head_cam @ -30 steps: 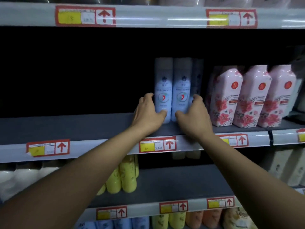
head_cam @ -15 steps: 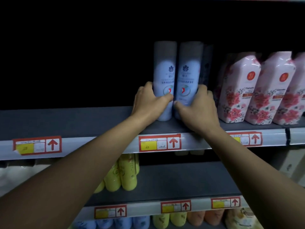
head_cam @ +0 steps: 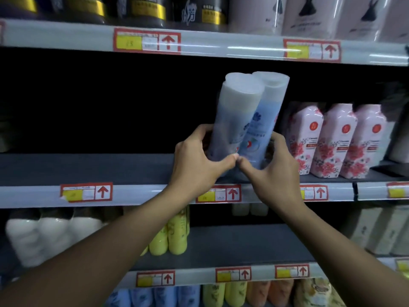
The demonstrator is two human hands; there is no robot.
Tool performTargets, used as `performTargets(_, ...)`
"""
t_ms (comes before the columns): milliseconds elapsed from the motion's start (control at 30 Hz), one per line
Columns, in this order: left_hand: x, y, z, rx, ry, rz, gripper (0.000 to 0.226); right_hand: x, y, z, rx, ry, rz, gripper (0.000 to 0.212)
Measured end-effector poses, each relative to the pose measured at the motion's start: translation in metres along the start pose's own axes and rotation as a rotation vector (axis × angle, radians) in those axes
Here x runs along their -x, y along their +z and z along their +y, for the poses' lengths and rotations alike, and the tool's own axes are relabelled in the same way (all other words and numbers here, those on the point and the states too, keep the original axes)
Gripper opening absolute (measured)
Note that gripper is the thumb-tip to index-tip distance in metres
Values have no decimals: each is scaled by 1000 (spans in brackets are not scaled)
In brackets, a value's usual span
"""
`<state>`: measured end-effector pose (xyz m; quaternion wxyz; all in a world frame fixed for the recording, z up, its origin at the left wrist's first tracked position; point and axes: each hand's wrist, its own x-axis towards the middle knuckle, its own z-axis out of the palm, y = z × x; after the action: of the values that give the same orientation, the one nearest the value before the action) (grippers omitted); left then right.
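Both grips are clasped round the foot of the twin pack (head_cam: 245, 116). The left grip (head_cam: 199, 161) curls about the left bottle's base and the right grip (head_cam: 273, 173) about the right one, with the thumbs meeting in front. The pack is tilted over the middle shelf (head_cam: 88, 167), tops leaning a little right, just left of the pink bottles (head_cam: 332, 138). Its foot is hidden, so I cannot tell whether it is clear of the shelf.

Two full bottles bound in clear film look fairly heavy, and top-heavy when held this low. The film looks slick, so a hold nearer the middle would likely steady it. The plastic seems stiff, not fragile.

The shelf lies open to the left. The upper shelf (head_cam: 221, 44) sits near the caps, and the pink bottles crowd the right.
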<state>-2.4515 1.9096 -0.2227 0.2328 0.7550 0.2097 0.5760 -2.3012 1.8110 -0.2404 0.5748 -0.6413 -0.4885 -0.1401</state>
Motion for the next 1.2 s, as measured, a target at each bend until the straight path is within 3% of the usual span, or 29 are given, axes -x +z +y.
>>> performTargets(133,30,-20,25,42,37,-38,56,27,-23,-8,-25,-103,17,66)
performTargets(333,85,-35,28,25,64,-165,58,86,-46,7,-184,-61,-99,59)
performTargets(600,154,-6,-15,35,-108,-313,60,134,-60,58,-135,76,-393,64)
performTargets(900,201,40,-91,101,-446,-531,54,155,-42,139,-114,294,-744,57)
performTargets(1067,202,58,-115,144,-518,-561,46,158,-20,168,-97,310,-749,54)
performTargets(1200,182,72,-129,129,-537,-495,36,143,1,180,-132,312,-662,54)
